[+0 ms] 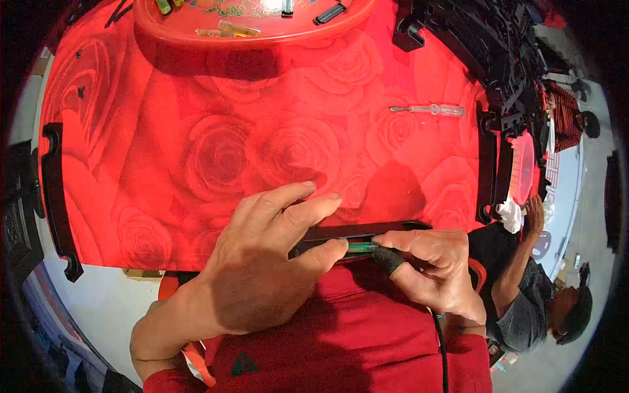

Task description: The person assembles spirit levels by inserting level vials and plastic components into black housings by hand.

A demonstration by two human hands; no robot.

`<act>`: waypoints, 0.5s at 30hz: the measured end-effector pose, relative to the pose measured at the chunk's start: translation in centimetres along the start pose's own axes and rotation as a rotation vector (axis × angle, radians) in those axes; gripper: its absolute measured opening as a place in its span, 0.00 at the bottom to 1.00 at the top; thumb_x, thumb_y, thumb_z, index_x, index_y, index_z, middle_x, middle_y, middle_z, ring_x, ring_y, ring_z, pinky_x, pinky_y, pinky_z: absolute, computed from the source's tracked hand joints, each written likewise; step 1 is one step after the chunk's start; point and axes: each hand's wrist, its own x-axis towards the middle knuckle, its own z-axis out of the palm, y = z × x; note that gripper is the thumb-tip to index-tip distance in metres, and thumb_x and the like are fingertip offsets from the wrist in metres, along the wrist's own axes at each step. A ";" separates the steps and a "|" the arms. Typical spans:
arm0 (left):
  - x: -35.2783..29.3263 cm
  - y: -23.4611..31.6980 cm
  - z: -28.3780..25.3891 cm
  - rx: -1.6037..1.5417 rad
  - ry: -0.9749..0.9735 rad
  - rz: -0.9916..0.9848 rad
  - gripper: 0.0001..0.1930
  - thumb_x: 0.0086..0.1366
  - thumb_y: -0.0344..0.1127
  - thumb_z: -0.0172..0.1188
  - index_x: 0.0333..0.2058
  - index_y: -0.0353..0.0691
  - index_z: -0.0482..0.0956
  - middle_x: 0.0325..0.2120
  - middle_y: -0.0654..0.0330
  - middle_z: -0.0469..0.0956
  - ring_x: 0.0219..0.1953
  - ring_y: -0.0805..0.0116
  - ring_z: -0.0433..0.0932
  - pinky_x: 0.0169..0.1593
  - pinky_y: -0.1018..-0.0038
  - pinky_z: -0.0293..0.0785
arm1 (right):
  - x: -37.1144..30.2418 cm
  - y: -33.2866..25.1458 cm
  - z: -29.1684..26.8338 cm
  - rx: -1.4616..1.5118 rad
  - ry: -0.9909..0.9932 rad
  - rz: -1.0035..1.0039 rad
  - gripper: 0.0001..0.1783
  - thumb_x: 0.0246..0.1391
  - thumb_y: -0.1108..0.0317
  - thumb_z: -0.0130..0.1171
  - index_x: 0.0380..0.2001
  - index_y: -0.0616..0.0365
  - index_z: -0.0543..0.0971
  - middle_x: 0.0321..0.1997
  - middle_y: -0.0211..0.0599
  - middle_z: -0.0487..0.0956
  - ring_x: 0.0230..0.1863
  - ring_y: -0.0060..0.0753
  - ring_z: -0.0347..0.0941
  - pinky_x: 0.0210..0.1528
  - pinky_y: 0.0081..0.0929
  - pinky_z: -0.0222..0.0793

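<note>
At the near edge of the red table, a long black bar (327,231) lies across in front of me, partly covered by my hands. A see-through green tube (359,247) sits along it, between my two hands. My right hand (432,262) pinches the tube's right end; a dark cover wraps one of its fingers. My left hand (262,255) reaches over the bar, its fingers stretched out and apart, with the thumb tip against the tube's left end. What lies under the left palm is hidden.
A red tray (249,43) at the far side holds yellow tubes (239,27) and small black parts. A clear-handled screwdriver (449,110) lies right. Black pieces (465,52) are heaped far right. Curved black pieces (56,209) line both sides. A co-worker's arm (521,262) is beyond the right edge.
</note>
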 end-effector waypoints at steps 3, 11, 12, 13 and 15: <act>0.0 -0.1 -0.2 -0.030 -0.004 0.000 0.21 0.53 0.28 0.68 0.48 0.51 0.85 0.58 0.49 0.77 0.58 0.41 0.75 0.57 0.50 0.74 | 0.2 -0.3 -0.4 -0.012 -0.042 0.005 0.15 0.55 0.76 0.66 0.47 0.63 0.85 0.33 0.47 0.85 0.34 0.45 0.86 0.37 0.33 0.80; 0.2 0.3 -0.3 -0.037 -0.008 -0.002 0.21 0.54 0.28 0.67 0.48 0.51 0.85 0.58 0.48 0.77 0.57 0.40 0.75 0.57 0.50 0.75 | 0.2 0.0 -0.4 0.030 -0.031 0.030 0.14 0.55 0.75 0.66 0.46 0.62 0.85 0.35 0.47 0.86 0.35 0.45 0.86 0.37 0.33 0.80; 0.1 0.3 0.0 -0.045 0.008 -0.026 0.21 0.54 0.28 0.68 0.48 0.51 0.85 0.58 0.48 0.77 0.57 0.41 0.75 0.57 0.50 0.75 | 0.2 -0.1 -0.5 0.009 -0.039 0.013 0.14 0.54 0.75 0.66 0.46 0.63 0.85 0.35 0.47 0.86 0.35 0.46 0.86 0.37 0.34 0.80; 0.1 0.3 0.1 -0.050 0.023 -0.052 0.20 0.54 0.28 0.68 0.47 0.51 0.85 0.57 0.49 0.77 0.57 0.41 0.75 0.56 0.51 0.75 | 0.4 -0.2 -0.6 -0.010 -0.049 -0.006 0.14 0.54 0.75 0.66 0.46 0.63 0.85 0.36 0.47 0.86 0.36 0.47 0.86 0.37 0.34 0.81; 0.1 0.3 0.1 -0.029 0.013 -0.055 0.19 0.54 0.29 0.69 0.46 0.51 0.85 0.57 0.50 0.78 0.57 0.42 0.76 0.56 0.51 0.75 | 0.7 -0.2 -0.6 -0.068 -0.069 -0.041 0.15 0.54 0.75 0.66 0.46 0.62 0.85 0.35 0.46 0.86 0.35 0.47 0.86 0.37 0.35 0.81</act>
